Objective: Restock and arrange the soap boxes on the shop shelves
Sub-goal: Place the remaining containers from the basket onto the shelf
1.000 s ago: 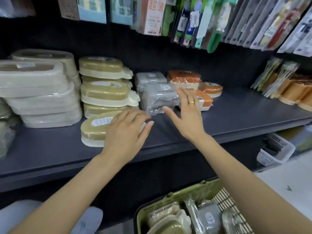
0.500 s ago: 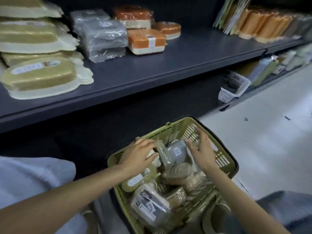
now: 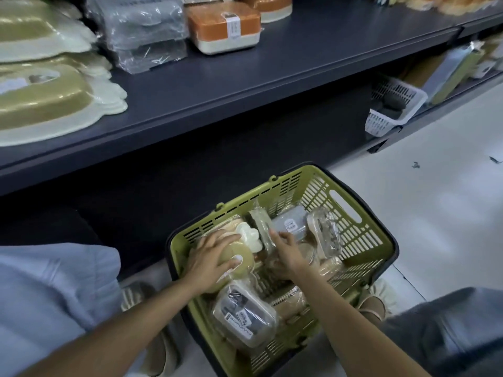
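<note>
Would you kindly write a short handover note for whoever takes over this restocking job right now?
Left hand: lies on an olive soap box in the green basket, fingers spread, not lifted.
Right hand: among the wrapped boxes beside it; grip unclear.
Shelf: olive, grey and orange boxes already stand there.
Left: the basket holds several boxes, including a dark one; shelve them by colour.

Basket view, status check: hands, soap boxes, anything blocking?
Left hand laid on olive soap box in green basket, grip unconfirmed. Right hand among wrapped boxes, fingers spread. Shelf front bare, nothing blocking.
</note>
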